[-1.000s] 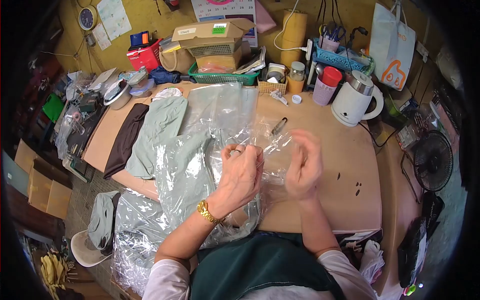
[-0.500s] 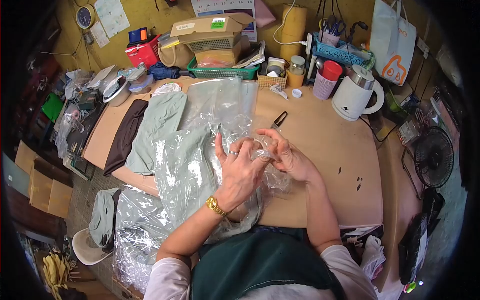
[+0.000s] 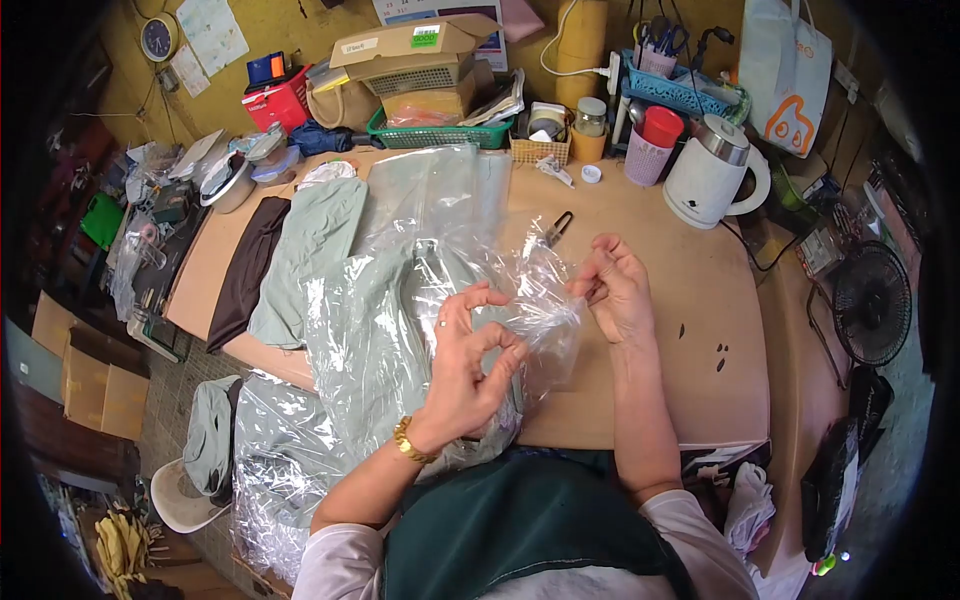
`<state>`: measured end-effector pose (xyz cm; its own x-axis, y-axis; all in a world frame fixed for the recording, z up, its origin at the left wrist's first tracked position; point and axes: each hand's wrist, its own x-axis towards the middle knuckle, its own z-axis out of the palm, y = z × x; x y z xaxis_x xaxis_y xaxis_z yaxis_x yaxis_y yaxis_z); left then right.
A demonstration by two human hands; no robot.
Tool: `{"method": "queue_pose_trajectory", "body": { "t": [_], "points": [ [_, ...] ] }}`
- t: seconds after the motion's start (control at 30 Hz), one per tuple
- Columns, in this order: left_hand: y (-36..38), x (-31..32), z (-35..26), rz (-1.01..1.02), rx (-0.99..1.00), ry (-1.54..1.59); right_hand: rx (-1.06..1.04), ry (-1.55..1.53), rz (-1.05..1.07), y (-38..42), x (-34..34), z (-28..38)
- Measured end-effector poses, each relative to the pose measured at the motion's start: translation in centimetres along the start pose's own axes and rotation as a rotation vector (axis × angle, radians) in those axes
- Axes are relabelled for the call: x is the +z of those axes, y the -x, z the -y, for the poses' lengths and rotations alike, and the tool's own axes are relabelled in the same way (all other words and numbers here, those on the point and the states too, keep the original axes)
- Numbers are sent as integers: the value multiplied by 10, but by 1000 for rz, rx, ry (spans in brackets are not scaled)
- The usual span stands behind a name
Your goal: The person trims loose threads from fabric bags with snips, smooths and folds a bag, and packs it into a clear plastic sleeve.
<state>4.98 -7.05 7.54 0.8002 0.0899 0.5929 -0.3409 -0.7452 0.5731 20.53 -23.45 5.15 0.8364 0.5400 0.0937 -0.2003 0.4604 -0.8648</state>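
A clear plastic bag point(image 3: 350, 350) with a pale green garment inside lies on the brown table in front of me. Its loose end bunches up toward the right. My left hand point(image 3: 470, 360) is over the bag, thumb and index finger curled together near the bunched film; whether film is between them is unclear. My right hand point(image 3: 615, 290) pinches the edge of the bunched plastic point(image 3: 545, 325) at its right side. Flat clear bags point(image 3: 430, 185) lie behind. To the left are a folded pale green garment point(image 3: 315, 250) and a dark brown one point(image 3: 250, 270).
Small scissors or snips point(image 3: 559, 228) lie beyond the bunched plastic. A white kettle point(image 3: 707, 175), a purple cup point(image 3: 647, 162) and a green basket point(image 3: 440, 134) stand along the back. Another filled plastic bag point(image 3: 285, 470) is at the lower left.
My hands, close together before at the bunched plastic, have moved apart. The right hand has gone to the right and the bag's end is spread wider between them.
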Motion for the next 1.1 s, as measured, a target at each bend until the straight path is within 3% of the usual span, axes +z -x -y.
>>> {"method": "queue_pose_trajectory", "body": {
  "t": [0.07, 0.1, 0.13, 0.2, 0.3, 0.33, 0.37, 0.4, 0.43, 0.5, 0.63, 0.73, 0.8, 0.83, 0.9, 0.93, 1.0, 1.03, 1.1],
  "points": [
    [4, -4, 7, 80, -236, 419, -264, -62, 6, 2, 3, -4],
    [3, -9, 7, 87, -214, 306, -265, -64, 9, 9, 15, 4],
    [-2, -16, -2, 82, -214, 303, -601, 509, 145, 22, 35, 22],
    [-8, -31, -23, 59, -78, -154, -916, 1087, 281, 34, 51, 22],
    [-6, -21, -31, -39, 70, -193, -785, 1045, 228, 39, 52, -2],
    [-7, -17, -35, -47, 69, -193, -649, 920, 183, 40, 53, -7],
    [-9, -13, -41, -59, -37, 65, -512, 792, 137, 42, 54, -13],
    [-9, -10, -45, -68, -142, 323, -513, 791, 140, 43, 55, -22],
    [-8, 2, -36, -83, -182, 368, -457, 598, 73, 43, 55, -31],
    [1, 19, -6, -72, -154, 290, -307, 363, -20, 47, 56, -33],
    [10, 35, 20, -72, -110, 232, -257, 100, -31, 47, 39, -46],
    [10, 32, 24, -72, -127, 227, -276, 172, -15, 45, 35, -36],
    [8, 27, 26, -106, -176, 265, -539, 939, 4, 49, 46, -10],
    [7, 24, 27, -102, -188, 253, -539, 938, 7, 50, 41, -8],
    [4, 20, 25, -95, -199, 240, -467, 1304, 209, 56, 29, -2],
    [2, 17, 21, -76, -186, 144, -467, 1304, 209, 60, 31, -1],
    [1, 19, 19, -56, -173, 51, -721, 1349, 44, 67, 40, 4],
    [2, 22, 18, -66, -116, 26, -719, 1351, 44, 65, 44, 3],
    [5, 25, 13, -69, -60, 5, -840, 1200, 24, 61, 49, 0]
  ]
}}
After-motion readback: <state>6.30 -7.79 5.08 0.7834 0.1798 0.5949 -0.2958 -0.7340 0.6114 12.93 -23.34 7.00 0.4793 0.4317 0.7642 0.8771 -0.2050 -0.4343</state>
